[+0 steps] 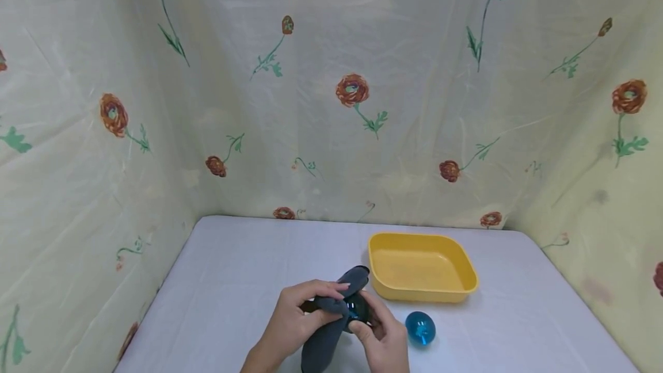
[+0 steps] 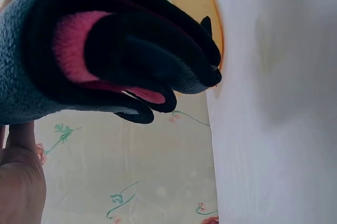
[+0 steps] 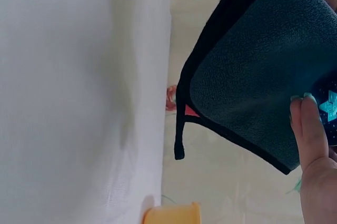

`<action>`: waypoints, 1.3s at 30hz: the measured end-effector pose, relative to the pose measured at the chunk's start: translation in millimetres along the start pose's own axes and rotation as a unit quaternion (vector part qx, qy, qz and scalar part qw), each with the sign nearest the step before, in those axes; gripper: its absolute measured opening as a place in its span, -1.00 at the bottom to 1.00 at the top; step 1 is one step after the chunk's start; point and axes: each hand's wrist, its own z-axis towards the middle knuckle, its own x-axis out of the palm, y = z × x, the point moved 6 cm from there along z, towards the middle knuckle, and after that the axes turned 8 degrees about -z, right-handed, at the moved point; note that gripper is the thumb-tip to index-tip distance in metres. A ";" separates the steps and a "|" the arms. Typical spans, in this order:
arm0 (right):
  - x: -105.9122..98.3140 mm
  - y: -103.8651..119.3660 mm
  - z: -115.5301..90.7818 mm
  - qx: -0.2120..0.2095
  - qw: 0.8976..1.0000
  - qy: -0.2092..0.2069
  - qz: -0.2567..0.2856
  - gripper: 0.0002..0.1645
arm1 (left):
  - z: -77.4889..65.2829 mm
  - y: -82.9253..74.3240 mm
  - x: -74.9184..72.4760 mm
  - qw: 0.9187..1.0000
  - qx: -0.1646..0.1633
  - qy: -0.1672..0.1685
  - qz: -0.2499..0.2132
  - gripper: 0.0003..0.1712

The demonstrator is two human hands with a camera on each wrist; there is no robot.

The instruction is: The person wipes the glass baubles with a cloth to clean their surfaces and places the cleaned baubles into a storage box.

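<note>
Worktop [image 1: 248,258]: white-covered, rounded at both far corners, walled behind and at both sides by flowered curtain [image 1: 311,131]
Room left: wide stretch of cover [image 1: 207,304] between left hand [image 1: 292,318] and left edge
Room right: cover from teal ball [image 1: 420,328] out to right edge
Room ahead: strip of cover from cloth [image 1: 323,344] to far edge, left of tray [image 1: 422,295]
Left hand: reaching in from the near side, pinching a fold of cloth between thumb and fingers
Right hand [image 1: 383,332]: just opposite, thumb and fingers curled round dark ball [image 1: 356,307], two fingertips against cloth in the right wrist view
Cloth: held above worktop at near middle, grey, black-edged, pink inside, with one flap toward tray, another drooping to the near side, and a narrow black loop [image 3: 179,142] at a corner
Dark ball: between both hands, against cloth, shiny, partly hidden by fingers, marked with a light-blue star shape [image 3: 330,106] in the right wrist view
Tray: yellow, shallow, upright, near far edge, right of middle, inner floor in plain sight
Teal ball: outside tray, resting on worktop at the near side of it, right of right hand, apart from both
</note>
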 end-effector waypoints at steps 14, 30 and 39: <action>-2.1 -1.7 3.1 0.031 0.999 0.023 0.016 -0.39 | 1.0 -4.5 5.1 1.000 0.015 0.010 0.010 -0.77; 1.5 -6.9 4.9 0.052 0.997 0.047 0.044 -0.40 | -1.2 -14.0 7.7 0.991 0.111 0.034 0.065 -0.80; 1.7 -5.9 3.8 0.058 0.995 0.051 0.059 -0.38 | -0.8 -9.0 5.8 0.996 0.073 0.020 0.047 -0.81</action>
